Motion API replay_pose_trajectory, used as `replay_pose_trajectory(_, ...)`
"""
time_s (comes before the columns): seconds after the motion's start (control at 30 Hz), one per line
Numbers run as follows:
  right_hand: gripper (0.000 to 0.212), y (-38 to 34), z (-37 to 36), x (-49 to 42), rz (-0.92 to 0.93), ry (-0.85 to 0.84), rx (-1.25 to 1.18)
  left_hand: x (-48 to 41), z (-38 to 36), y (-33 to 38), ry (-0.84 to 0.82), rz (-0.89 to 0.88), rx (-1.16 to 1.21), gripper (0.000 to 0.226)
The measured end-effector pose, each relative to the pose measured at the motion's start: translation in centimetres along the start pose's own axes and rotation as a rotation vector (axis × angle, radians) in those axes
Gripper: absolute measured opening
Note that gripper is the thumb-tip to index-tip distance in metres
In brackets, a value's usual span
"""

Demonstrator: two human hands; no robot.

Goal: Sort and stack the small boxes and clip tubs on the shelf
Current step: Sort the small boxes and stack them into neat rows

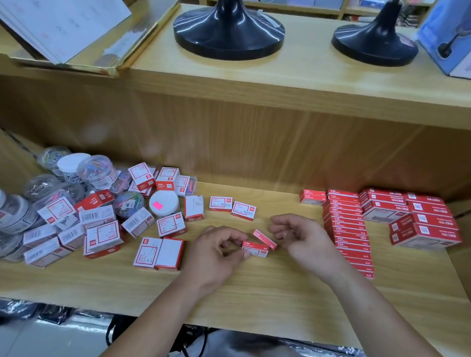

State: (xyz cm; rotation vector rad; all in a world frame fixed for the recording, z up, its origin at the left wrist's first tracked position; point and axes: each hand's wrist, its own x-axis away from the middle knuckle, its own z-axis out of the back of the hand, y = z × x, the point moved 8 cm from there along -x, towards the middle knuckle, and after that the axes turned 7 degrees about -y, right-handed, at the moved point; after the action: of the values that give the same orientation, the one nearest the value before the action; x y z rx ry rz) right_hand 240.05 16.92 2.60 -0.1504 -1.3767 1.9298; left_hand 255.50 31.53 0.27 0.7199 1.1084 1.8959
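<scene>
1. While the left hand pinches a small red box lying left-to-right on the shelf, a second box slants against it.
2. The right hand curls loosely beside it; I cannot tell whether it grips.
3. Clip tubs hold coloured clips.

nothing can be read. the red and white boxes bear lettering too blurred to make out; some show barcodes. a pink sticker on a tub lid looks blank.
</scene>
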Motion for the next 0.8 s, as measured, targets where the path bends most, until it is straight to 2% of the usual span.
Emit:
replay_pose_trajectory(0.17, 0.030, 0.2, -1.5, 0.5, 0.022, -0.131, 0.072, 0.0, 0.0, 0.9, 0.024, -0.021, -0.029, 0.028)
replay_pose_trajectory(0.33, 0.034, 0.4, -0.3, -0.1, -0.044, -0.014, -0.052, 0.0, -0.2, 1.3, 0.011, -0.075, -0.075, 0.028)
replay_pose_trajectory(0.5, 0.046, -0.5, -0.1, 0.0, -0.053, -0.058, -0.037, -0.1, -0.2, 1.1, 0.028, -0.046, -0.052, 0.026)
replay_pose_trajectory(0.67, 0.034, -0.6, -0.6, -0.3, -0.003, -0.073, 0.060, 0.0, -0.1, 0.9, 0.064, -0.019, -0.056, 0.024)
replay_pose_trajectory(0.8, 0.046, -0.7, -1.3, 0.4, 0.054, -0.141, 0.109, -0.2, -0.5, 0.9, 0.051, 0.004, -0.086, 0.036)
